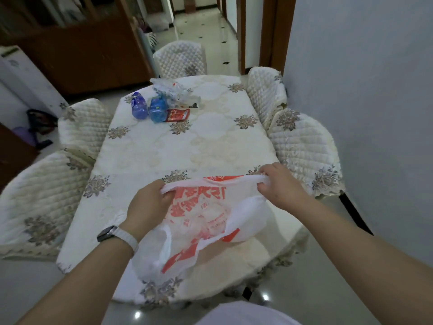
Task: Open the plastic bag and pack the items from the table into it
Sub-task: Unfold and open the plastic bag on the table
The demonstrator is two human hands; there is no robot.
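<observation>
1. Grip: the left hand [150, 202] pinches the left end of the plastic bag's [206, 219] upper rim. The right hand [278, 184] clenches the right end. The rim is stretched between them.
2. Bag position: the white, red-printed bag hangs over the near edge of the table [187, 146]. The held rim runs left to right. Whether the mouth is parted cannot be told.
3. Items: two blue bottles [138, 106] [157, 110], a red packet [178, 114] and crumpled clear wrapping [173, 89] lie grouped at the far left, well apart from the bag.
4. Governing relation: the items lie far and left of the grip, so the left hand is nearer. It is probably the reaching hand once the mouth is open.
</observation>
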